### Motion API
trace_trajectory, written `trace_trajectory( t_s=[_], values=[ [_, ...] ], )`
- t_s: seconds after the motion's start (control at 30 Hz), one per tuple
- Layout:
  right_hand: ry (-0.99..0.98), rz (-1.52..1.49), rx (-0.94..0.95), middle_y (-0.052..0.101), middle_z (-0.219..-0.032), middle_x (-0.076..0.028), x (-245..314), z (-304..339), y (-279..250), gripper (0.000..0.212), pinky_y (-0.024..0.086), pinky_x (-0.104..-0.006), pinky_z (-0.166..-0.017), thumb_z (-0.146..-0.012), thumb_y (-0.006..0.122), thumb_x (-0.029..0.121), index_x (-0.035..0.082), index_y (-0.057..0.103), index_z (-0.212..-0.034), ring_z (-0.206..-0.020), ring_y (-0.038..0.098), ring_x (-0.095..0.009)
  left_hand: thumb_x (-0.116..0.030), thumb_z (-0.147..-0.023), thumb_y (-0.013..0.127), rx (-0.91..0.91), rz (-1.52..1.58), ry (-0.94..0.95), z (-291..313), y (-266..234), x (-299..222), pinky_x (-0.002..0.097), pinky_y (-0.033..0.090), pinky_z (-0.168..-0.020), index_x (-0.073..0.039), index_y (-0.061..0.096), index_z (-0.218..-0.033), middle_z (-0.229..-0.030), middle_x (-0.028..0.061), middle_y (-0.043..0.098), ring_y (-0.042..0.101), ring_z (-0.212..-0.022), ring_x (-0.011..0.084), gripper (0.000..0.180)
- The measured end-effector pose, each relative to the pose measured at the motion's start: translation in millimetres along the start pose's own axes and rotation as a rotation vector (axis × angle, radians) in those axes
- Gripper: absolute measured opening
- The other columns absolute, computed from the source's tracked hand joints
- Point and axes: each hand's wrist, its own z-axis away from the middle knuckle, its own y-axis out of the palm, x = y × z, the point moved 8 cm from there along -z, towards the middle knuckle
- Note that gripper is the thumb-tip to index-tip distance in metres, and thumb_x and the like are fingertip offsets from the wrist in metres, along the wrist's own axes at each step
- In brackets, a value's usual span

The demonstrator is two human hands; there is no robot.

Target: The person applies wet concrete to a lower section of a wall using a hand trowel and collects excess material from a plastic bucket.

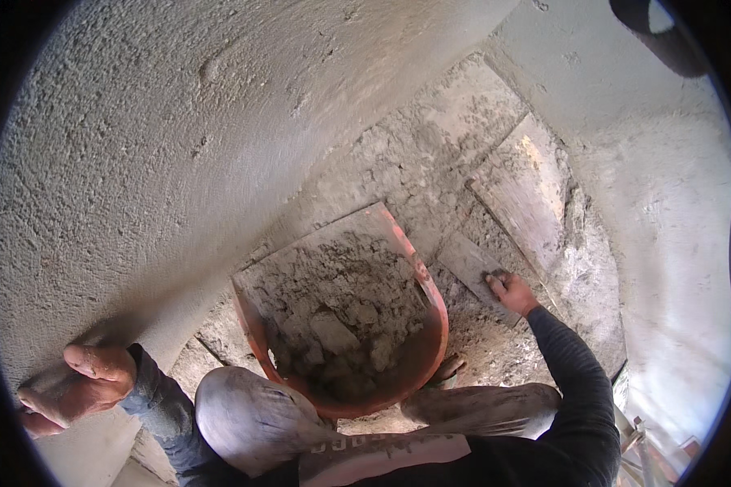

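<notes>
Rough grey plaster wall [162, 170] is filling the whole left side of your view, and a smoother pale wall [666, 187] is closing off the right, with a dusty, crumb-covered floor [398, 166] running between them. You're crouching, knees apart, and a cut-down orange tub [440, 321] is sitting right in front of you, holding a load of lumpy grey rubble [325, 284]. Your right hand [512, 292] is gripping the edge of a flat grey board [471, 264] on the floor, just right of the tub, thumb lying on top and fingers curling in. Past it, a bigger pale board [524, 191] is lying at an angle. Your left hand [97, 381] is hanging half open by the plaster, thumb apart from the fingers, nothing visible in it; can't tell if it's actually touching the wall.
</notes>
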Motion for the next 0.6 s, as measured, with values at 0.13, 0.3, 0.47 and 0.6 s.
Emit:
trace_trajectory(
  t_s=[0.13, 0.3, 0.47, 0.6],
  values=[
    [0.108, -0.132, -0.021, 0.071, -0.101, -0.019, -30.2, -5.6, 0.0, 0.046, 0.052, -0.0387, -0.087, -0.097, 0.052, 0.043, 0.005, 0.069, -0.115, -0.091, 0.07, -0.029, -0.059, -0.095, 0.051, 0.005, -0.045, 0.043, -1.9, -0.8, -1.8, 0.0501, 0.034, -0.093, -0.011, 0.043, -0.138, -0.13, 0.0208, 0.041, 0.042, -0.112, 0.0329, 0.066],
    [-0.132, 0.017, -0.099, 0.066, -0.115, -0.023, 38.1, -28.9, -6.0, 0.048, 0.05, -0.0431, -0.092, -0.098, 0.048, 0.043, 0.004, 0.067, -0.116, -0.105, 0.064, -0.037, -0.059, -0.095, 0.051, -0.012, -0.039, 0.031, 0.1, -1.4, 1.8, 0.05, 0.034, -0.092, -0.011, 0.042, -0.138, -0.127, 0.0201, 0.041, 0.043, -0.11, 0.0326, 0.065],
    [-0.273, -0.091, -0.298, 0.066, -0.075, -0.023, 149.9, -135.8, 3.0, 0.053, 0.051, -0.0436, -0.074, -0.097, 0.049, 0.047, -0.001, 0.067, -0.111, -0.07, 0.067, -0.033, -0.053, -0.094, 0.054, 0.047, -0.028, -0.014, -2.5, -2.1, -0.5, 0.0591, 0.023, -0.11, -0.005, 0.039, -0.14, -0.143, 0.0262, 0.031, 0.03, -0.134, 0.0374, 0.069],
    [-0.001, -0.304, -0.154, 0.065, -0.071, -0.023, 142.2, -192.6, 18.5, 0.06, 0.051, -0.0442, -0.075, -0.095, 0.05, 0.055, -0.002, 0.07, -0.099, -0.068, 0.066, -0.034, -0.058, -0.092, 0.054, 0.083, -0.141, -0.059, -1.6, -6.7, -1.0, 0.06, 0.012, -0.116, -0.012, 0.04, -0.145, -0.154, 0.0204, 0.026, 0.02, -0.145, 0.0358, 0.072]
  ],
)
